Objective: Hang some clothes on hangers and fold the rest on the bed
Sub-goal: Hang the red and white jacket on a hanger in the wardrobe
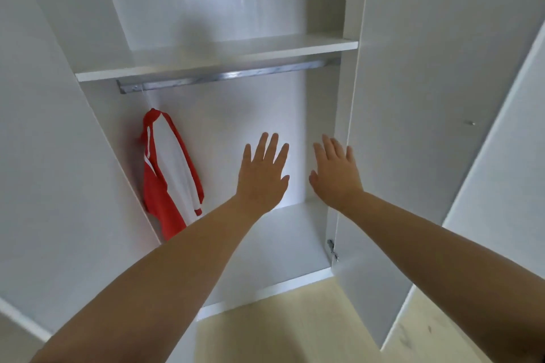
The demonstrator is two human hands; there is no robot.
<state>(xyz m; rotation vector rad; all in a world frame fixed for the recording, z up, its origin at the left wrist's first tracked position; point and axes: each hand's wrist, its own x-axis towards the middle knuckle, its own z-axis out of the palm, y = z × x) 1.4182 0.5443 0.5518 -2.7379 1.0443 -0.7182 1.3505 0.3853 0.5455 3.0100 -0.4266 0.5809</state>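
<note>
The red and white shirt (169,174) hangs from the far left end of the rail (227,75) in front of me; it is turned edge-on, limp, close to the left wall (112,138); a white sleeve with a red cuff drapes down its side.

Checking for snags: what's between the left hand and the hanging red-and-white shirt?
Nothing: in the head view, only the wardrobe's bare white back panel shows between the left hand and the shirt.
</note>
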